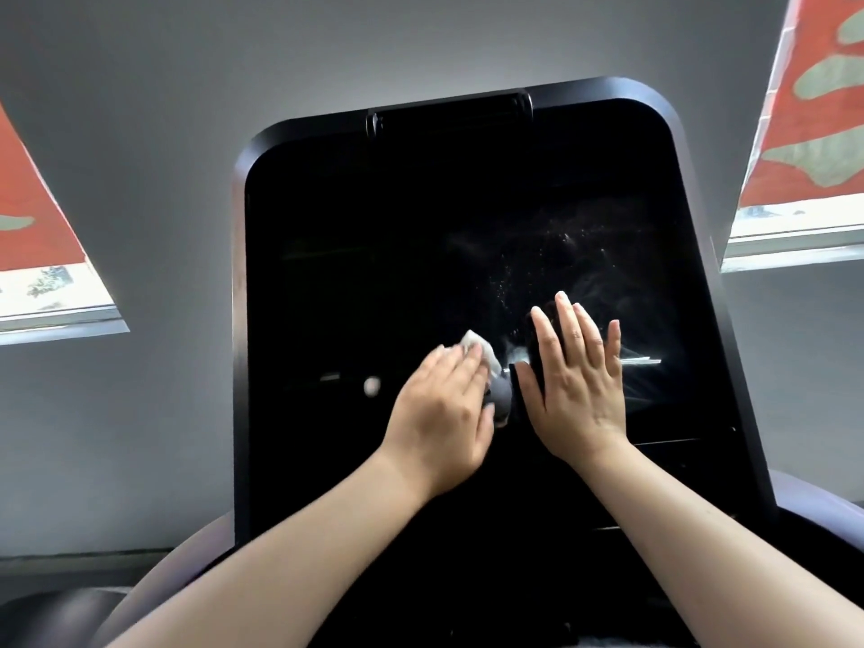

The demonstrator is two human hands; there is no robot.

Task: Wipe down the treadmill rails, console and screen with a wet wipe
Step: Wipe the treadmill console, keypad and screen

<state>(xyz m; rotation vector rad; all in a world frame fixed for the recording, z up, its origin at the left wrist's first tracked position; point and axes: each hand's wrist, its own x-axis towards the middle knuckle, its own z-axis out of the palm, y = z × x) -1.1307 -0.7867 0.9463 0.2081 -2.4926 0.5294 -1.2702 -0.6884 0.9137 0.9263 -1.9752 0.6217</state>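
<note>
The left hand (439, 413) presses a white wet wipe (152, 349) flat against the dark treadmill screen (374, 273); the right hand (577, 381) lies spread beside it; damp streaks (575, 254) show above.

Left hand (442, 409) flat, fingers together, right hand (577, 390) flat, fingers spread, forearms extended forward
</note>
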